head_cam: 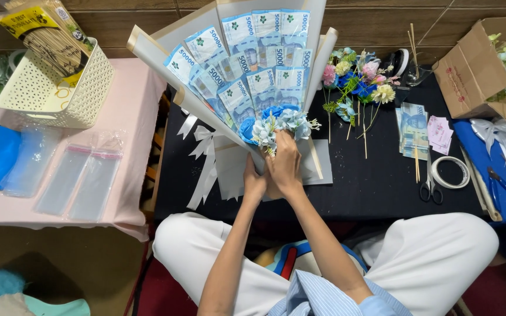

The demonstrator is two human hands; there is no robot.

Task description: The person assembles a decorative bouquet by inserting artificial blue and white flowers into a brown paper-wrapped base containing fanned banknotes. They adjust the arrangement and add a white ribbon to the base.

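A bouquet of fanned blue banknotes (253,64) in grey-white wrapping paper (165,64) stands on the black table (376,181). Blue and pale artificial flowers (276,123) sit at its base. My right hand (285,164) presses on the flowers and the wrap's neck. My left hand (255,186) grips the bouquet's stem just below, partly hidden behind the right one. A white ribbon bow (203,146) hangs on the wrap's left side.
Loose flowers (355,79), a banknote stack (414,129), scissors (430,184) and a tape roll (450,172) lie to the right. A cardboard box (478,70) stands far right. At left, a pink table (130,117) holds a white basket (60,88) and clear sleeves (83,181).
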